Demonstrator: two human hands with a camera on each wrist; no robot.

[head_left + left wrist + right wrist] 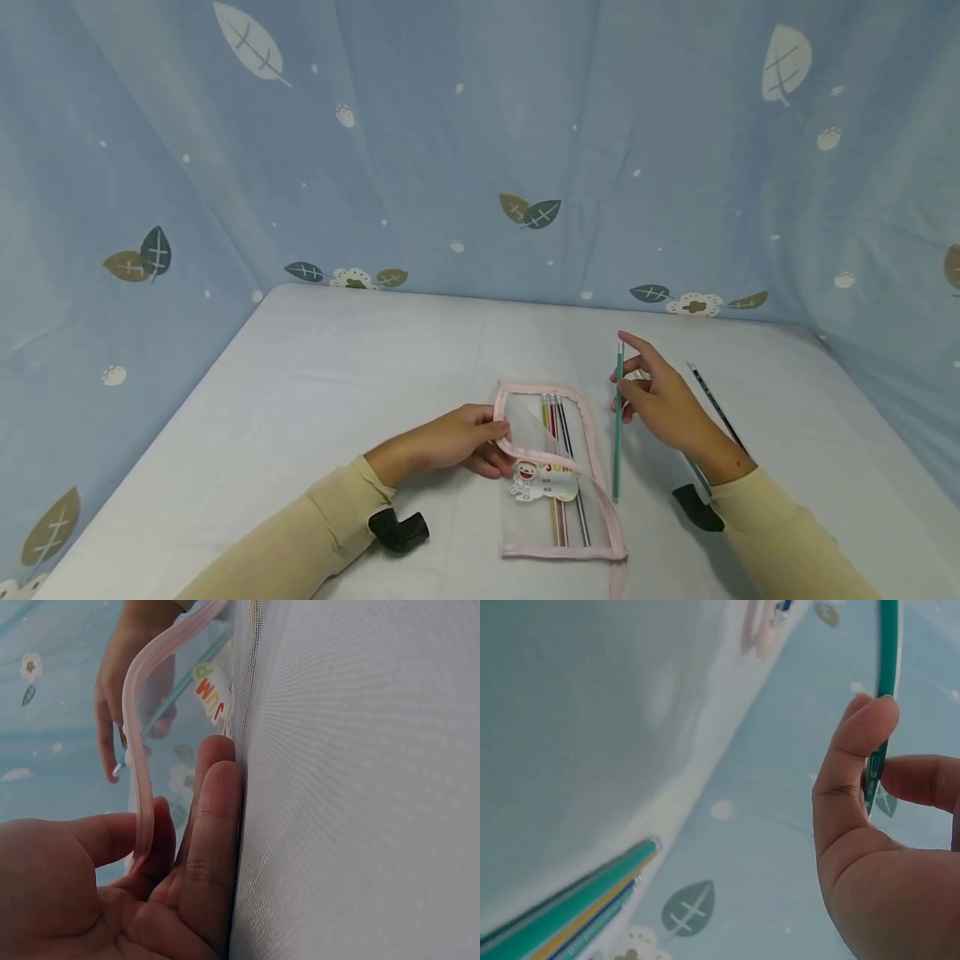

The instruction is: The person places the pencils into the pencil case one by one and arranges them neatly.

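Observation:
A clear mesh pencil case (562, 552) with pink trim lies on the white table, a cartoon label (555, 483) on its front. Several pencils (583, 521), among them yellow, red and dark blue ones, are inside. My left hand (453, 442) pinches the case's pink-edged flap (141, 780) between thumb and forefinger and lifts it from the body. Just right of the case, my right hand (663, 408) holds a green pencil (889, 645) between thumb and fingers near its white-tipped end. The forefinger (633, 340) reaches to that tip.
To the right, a black patterned pencil (712, 400) lies on the table (375, 358), partly behind my right wrist. Another green pencil (697, 471) is beside it, mostly covered by the arm. A blue leaf-print curtain (450, 150) surrounds the table's back and sides.

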